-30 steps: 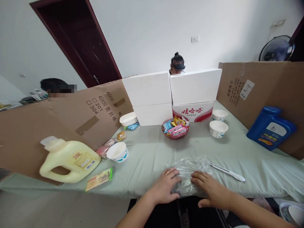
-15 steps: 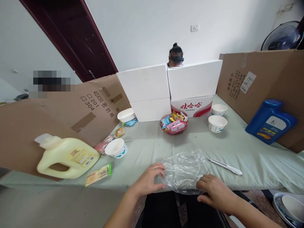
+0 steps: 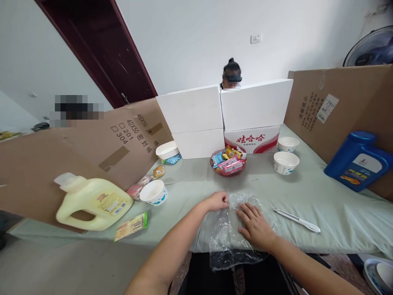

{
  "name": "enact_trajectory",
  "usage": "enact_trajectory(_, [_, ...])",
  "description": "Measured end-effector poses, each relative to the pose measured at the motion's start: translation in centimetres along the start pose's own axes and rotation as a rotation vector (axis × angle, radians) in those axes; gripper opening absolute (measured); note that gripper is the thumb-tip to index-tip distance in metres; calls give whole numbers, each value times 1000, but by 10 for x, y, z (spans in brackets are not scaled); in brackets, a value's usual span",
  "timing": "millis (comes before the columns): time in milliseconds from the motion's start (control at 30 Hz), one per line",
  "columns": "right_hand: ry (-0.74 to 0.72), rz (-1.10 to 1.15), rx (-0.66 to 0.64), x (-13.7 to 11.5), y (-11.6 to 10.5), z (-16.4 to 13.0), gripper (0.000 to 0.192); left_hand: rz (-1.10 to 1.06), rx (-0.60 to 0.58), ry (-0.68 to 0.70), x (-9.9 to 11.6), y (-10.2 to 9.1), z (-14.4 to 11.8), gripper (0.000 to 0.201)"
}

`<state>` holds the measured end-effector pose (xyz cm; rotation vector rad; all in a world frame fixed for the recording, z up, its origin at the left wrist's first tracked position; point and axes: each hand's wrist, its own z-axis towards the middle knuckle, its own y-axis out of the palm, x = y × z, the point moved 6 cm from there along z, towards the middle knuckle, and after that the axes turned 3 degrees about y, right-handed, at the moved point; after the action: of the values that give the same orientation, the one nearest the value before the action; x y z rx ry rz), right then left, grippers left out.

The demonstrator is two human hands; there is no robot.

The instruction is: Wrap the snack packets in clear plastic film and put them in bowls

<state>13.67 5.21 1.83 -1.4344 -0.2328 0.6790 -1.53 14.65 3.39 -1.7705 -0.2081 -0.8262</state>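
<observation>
Head view, room: we look down at a tabletop (image 3: 307, 192) under a pale green cloth, fenced by cardboard sheets (image 3: 92, 151) and white foam boxes (image 3: 224, 110); a dark door and a white wall stand behind, and another person's head shows above the boxes.
Head view, bag: a clear plastic bag (image 3: 229, 229) lies at the near edge, its long axis running from us toward the boxes, its near end hanging over the edge.
Head view, left hand: our left hand (image 3: 218, 201) sits at the bag's far left corner, fingers curled together on the film; we cannot tell whether they actually pinch it.
Head view, right hand: our right hand (image 3: 255, 225) lies flat on the bag with fingers spread, pressing it down, just right of the bag's middle.
Head view, key relation: the bag lies beneath both hands; the right hand covers its body, the left reaches farther, to its far end.
Head view, around: white utility knife (image 3: 297, 220) just right of the bag, apart from it; snack basket (image 3: 228, 162) beyond; paper bowl (image 3: 153, 191) and yellow jug (image 3: 92, 201) to the left; blue jug (image 3: 357, 161) far right.
</observation>
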Motion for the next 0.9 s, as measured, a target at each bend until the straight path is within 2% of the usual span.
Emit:
enact_trajectory(100, [159,-42,-64,8,10,-5,69,-18,63,-13,-5,-15,7,17])
enact_trajectory(233, [345,-80,-159,9,13,-8,70,65,305,-70,-2,-49,1,22])
enact_trajectory(300, [379,-99,-154,5,8,-8,69,129,416,-69,8,-53,-14,24])
enact_trajectory(333, [373,-106,-126,3,3,-6,67,155,444,-58,15,-48,-22,24])
enact_trajectory(400, [307,-101,-37,-3,-9,0,56,204,427,-4,31,-22,-38,21])
enact_trajectory(467, [192,-60,43,-6,-19,11,45,291,343,91,44,12,-50,21])
enact_trajectory(533, [86,-12,44,-1,-20,24,44,389,263,164,48,40,-57,37])
enact_trajectory(600, [50,6,-17,15,-14,33,55,455,189,193,40,52,-58,56])
enact_trajectory(667, [105,-20,-58,38,-7,37,70,489,117,191,24,48,-55,64])
enact_trajectory(767, [298,-109,-9,74,-6,33,80,515,54,177,-2,24,-52,65])
enact_trajectory(833, [396,-153,62,87,-14,24,80,517,68,176,-12,7,-54,64])
enact_trajectory(900, [353,-127,146,82,-26,12,73,513,157,190,-11,-7,-62,58])
